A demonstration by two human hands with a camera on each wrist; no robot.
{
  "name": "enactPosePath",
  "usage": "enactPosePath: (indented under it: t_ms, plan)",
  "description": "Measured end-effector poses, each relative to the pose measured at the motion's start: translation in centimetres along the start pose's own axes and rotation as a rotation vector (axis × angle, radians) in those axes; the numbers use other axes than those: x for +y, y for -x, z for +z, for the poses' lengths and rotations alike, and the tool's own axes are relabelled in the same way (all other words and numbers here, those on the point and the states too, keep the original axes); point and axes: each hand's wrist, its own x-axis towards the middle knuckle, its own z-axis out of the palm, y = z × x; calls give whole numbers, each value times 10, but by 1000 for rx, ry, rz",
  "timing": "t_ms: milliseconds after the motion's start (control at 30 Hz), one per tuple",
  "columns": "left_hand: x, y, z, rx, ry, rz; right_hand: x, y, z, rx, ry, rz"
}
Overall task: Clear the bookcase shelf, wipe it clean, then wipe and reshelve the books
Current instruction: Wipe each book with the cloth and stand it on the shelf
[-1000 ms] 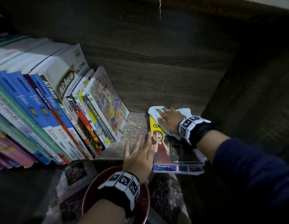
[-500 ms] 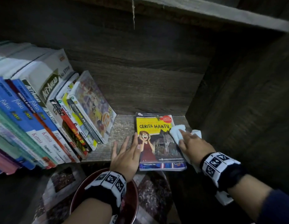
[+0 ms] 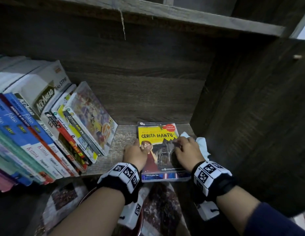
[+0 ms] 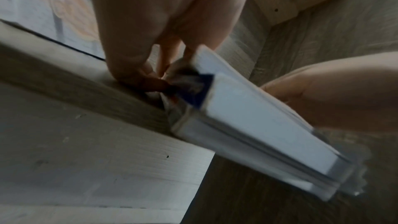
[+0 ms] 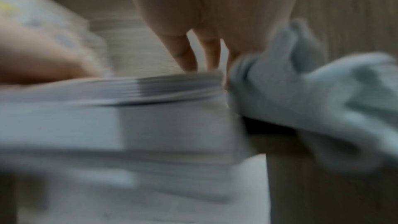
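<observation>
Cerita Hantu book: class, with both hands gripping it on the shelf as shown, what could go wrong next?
1. The Cerita Hantu book overhangs the shelf front; if the left hand or right hand slips, it could drop.
2. The cloth is bunched beside the right hand and might snag.
3. The leaning books may topple if bumped.

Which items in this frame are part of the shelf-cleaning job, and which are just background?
In the job: Cerita Hantu book, gripped by left hand and right hand; white cloth; leaning books; shelf board.

Just lying about: red bowl; patterned floor.
</observation>
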Motion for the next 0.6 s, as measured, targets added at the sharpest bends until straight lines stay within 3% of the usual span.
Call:
enactPosePath:
  t_ms: [200,400,500,600]
  plan:
    - [3,10,-8,116,279,-45,1,-16,10,-68,-17,38]
    - [7,28,-12,338,250,213,5,-18,19,-41,-72,104]
    - [13,37,-14,421,349,262,-7,-18,11,50,-269,57]
    - [18,45,-18,519,389,347,-23,-11,-4,98,-651,34]
